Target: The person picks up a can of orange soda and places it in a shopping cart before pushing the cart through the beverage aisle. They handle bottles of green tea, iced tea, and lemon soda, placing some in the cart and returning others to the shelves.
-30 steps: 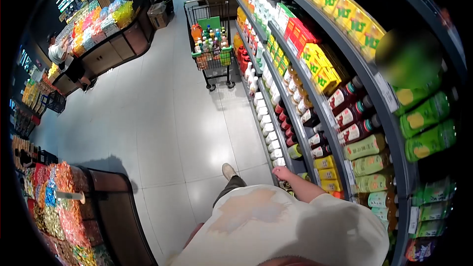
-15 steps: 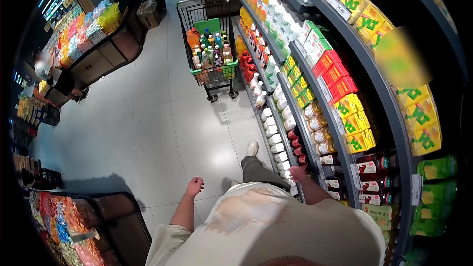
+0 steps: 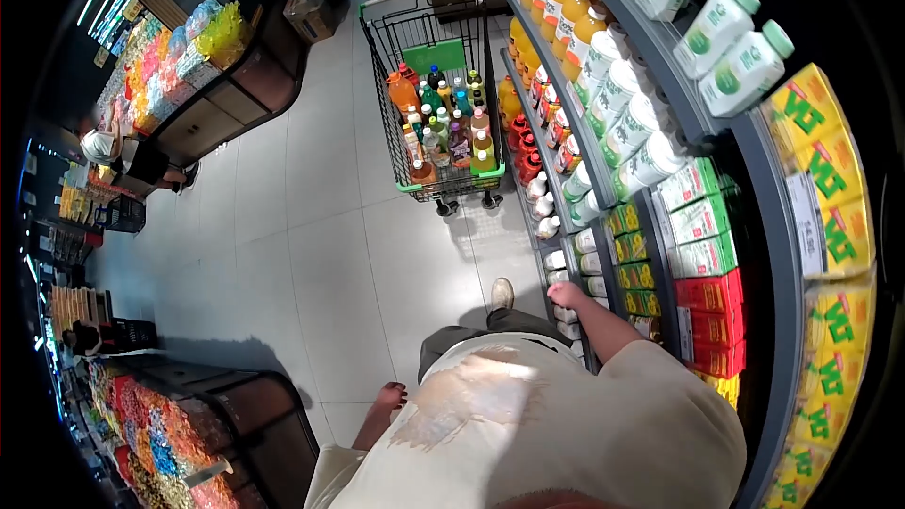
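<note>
My left hand (image 3: 389, 399) hangs low beside my light shirt (image 3: 471, 415), its fingers loosely curled and nothing visible in them. On the other side, my right hand (image 3: 567, 295) is held forward with the fingers folded in, close to the lower shelves and the white-capped containers (image 3: 566, 313) there. I see nothing in it. Ahead of me stands a shopping cart (image 3: 419, 190) with green trim, loaded with several drink bottles (image 3: 438, 137). Neither hand touches it. One light shoe (image 3: 502, 294) shows on the floor between my body and the cart.
Shelves along the right carry orange juice bottles (image 3: 572, 33), white bottles (image 3: 718, 28), yellow drink packs (image 3: 830, 179) and red cartons (image 3: 712, 320). On the left, a candy bin (image 3: 156, 434) stands near me and another display (image 3: 217, 113) farther off, with a person (image 3: 118, 153) beside it. Pale tiles (image 3: 330, 264) cover the floor.
The cart and shelves appear nearer and shifted right in view. My left hand has swung back and lower; my right hand has moved slightly forward.
</note>
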Demonstrator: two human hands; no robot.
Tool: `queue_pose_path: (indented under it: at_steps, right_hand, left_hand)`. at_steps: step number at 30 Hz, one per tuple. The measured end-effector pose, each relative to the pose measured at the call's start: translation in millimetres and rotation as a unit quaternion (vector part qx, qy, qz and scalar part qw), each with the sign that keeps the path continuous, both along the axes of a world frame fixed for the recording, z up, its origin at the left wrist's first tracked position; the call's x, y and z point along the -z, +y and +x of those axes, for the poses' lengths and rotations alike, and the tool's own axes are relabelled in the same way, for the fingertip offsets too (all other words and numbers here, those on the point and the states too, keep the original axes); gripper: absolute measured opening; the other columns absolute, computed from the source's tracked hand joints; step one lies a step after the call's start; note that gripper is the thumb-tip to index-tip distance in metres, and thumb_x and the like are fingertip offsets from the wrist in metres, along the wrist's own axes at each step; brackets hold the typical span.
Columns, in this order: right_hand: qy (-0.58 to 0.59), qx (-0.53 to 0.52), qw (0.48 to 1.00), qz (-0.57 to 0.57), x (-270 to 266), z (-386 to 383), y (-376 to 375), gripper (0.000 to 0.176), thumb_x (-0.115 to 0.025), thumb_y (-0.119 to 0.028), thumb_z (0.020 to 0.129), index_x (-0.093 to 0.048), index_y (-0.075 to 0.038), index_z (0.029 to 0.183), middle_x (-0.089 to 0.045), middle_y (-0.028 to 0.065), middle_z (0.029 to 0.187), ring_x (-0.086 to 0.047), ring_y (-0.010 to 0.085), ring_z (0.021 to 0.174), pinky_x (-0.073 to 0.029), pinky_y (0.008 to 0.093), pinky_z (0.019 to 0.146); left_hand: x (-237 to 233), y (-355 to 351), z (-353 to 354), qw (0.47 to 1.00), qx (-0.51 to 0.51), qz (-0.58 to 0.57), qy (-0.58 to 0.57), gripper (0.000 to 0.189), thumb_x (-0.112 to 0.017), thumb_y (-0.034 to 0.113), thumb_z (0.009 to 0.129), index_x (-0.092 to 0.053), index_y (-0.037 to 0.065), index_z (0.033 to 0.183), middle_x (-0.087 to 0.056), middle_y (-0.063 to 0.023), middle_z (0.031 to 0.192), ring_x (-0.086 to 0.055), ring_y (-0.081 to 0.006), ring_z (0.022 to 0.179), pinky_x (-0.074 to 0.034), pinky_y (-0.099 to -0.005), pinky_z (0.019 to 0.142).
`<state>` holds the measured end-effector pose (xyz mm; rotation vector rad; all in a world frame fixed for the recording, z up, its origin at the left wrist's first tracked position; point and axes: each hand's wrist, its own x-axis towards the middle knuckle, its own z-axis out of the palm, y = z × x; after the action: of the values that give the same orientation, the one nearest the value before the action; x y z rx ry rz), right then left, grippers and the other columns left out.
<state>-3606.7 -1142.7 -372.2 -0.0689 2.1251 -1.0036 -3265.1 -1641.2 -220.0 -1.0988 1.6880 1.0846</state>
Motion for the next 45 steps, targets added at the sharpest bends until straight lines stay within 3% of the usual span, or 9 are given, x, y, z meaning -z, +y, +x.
queue_pose_path:
  at_steps: [2,6,10,13,20,28,37,43,45]
  right_hand:
    - [0.154,-0.033,0.986,-0.057,25.1,-57.9,-21.9,0.015,-0.062,-0.015,0.087,-0.072,-0.009,0.097,-0.069,0.0086,0.076,-0.065,0.0205,0.067,-0.054,0.035,0.065]
    - [0.098,-0.028,0.994,-0.041,-70.0,-159.5,-106.7,0.016,-0.062,-0.012,0.084,-0.07,-0.006,0.098,-0.069,0.016,0.083,-0.067,0.0261,0.079,-0.052,0.0388,0.073]
    - [0.184,-0.077,0.979,-0.035,-92.9,-226.8,-173.2,0.023,-0.06,-0.01,0.083,-0.067,-0.005,0.104,-0.066,0.0179,0.094,-0.065,0.0326,0.088,-0.052,0.0402,0.079]
    - [0.221,-0.094,0.97,-0.048,-102.6,-264.8,-212.6,0.037,-0.061,-0.013,0.084,-0.062,-0.008,0.12,-0.058,0.0192,0.127,-0.054,0.0359,0.121,-0.044,0.0409,0.104]
    - [0.19,-0.13,0.971,0.062,-67.0,-293.7,-284.1,0.057,-0.064,-0.018,0.083,-0.053,-0.013,0.139,-0.054,0.0185,0.138,-0.054,0.0343,0.124,-0.046,0.0433,0.105]
    - [0.093,-0.152,0.965,0.195,-92.4,-288.4,-356.9,0.062,-0.059,-0.013,0.082,-0.049,-0.02,0.143,-0.045,0.0197,0.144,-0.053,0.046,0.12,-0.047,0.0517,0.1]
    - [0.163,-0.107,0.95,0.243,-108.3,-274.8,-376.8,0.055,-0.067,-0.015,0.078,-0.053,-0.012,0.131,-0.054,0.0175,0.12,-0.057,0.0398,0.112,-0.048,0.0523,0.095]
    - [0.138,-0.09,0.955,0.246,-115.2,-265.6,-375.2,0.057,-0.066,-0.015,0.078,-0.053,-0.014,0.133,-0.053,0.017,0.123,-0.057,0.0386,0.113,-0.048,0.0508,0.095]
    - [0.093,-0.08,0.961,0.248,-126.9,-263.5,-375.8,0.06,-0.067,-0.015,0.078,-0.052,-0.016,0.136,-0.051,0.0159,0.128,-0.055,0.0379,0.117,-0.047,0.0512,0.097]
  left_hand:
    - [11.0,-13.2,-25.9,0.992,-0.112,-0.032,0.04,0.036,-0.052,0.032,0.099,-0.058,0.009,0.126,-0.069,-0.0086,0.106,-0.066,-0.02,0.079,-0.053,-0.0378,0.069]
    - [27.2,-29.8,-92.0,0.976,-0.196,0.039,0.088,0.034,-0.052,0.032,0.099,-0.057,0.009,0.124,-0.069,-0.0076,0.103,-0.066,-0.0195,0.077,-0.052,-0.0362,0.066]
    - [29.3,-50.8,-165.0,0.984,-0.141,0.04,0.103,0.031,-0.053,0.031,0.098,-0.06,0.009,0.119,-0.068,-0.0062,0.102,-0.066,-0.0189,0.077,-0.051,-0.0348,0.065]
    - [43.8,-85.1,-218.4,0.987,-0.072,0.054,0.136,0.024,-0.057,0.025,0.095,-0.063,0.008,0.11,-0.067,-0.0046,0.093,-0.065,-0.0177,0.076,-0.051,-0.0321,0.063]
    - [67.1,-192.5,-362.2,0.992,-0.034,0.053,0.109,0.03,-0.059,0.032,0.094,-0.064,0.006,0.107,-0.068,-0.0069,0.093,-0.065,-0.0179,0.073,-0.052,-0.0318,0.062]
    - [85.3,-263.4,-561.5,0.936,0.111,0.111,0.315,0.029,-0.061,0.029,0.094,-0.062,0.001,0.104,-0.063,-0.0041,0.083,-0.06,-0.0136,0.072,-0.051,-0.03,0.069]
    - [67.6,-233.3,-789.6,0.952,-0.053,0.104,0.282,0.045,-0.062,0.041,0.094,-0.056,0.004,0.118,-0.066,-0.0058,0.093,-0.065,-0.016,0.078,-0.053,-0.034,0.065]
    - [125.2,-226.0,-797.2,0.91,0.174,-0.155,0.342,0.038,-0.055,0.032,0.099,-0.055,-0.002,0.117,-0.068,-0.0287,0.1,-0.064,-0.0457,0.098,-0.051,-0.0485,0.089]
    - [142.7,-235.4,-796.6,0.906,0.193,-0.147,0.347,0.037,-0.055,0.031,0.098,-0.055,-0.002,0.116,-0.069,-0.0265,0.096,-0.067,-0.0428,0.092,-0.053,-0.0472,0.084]
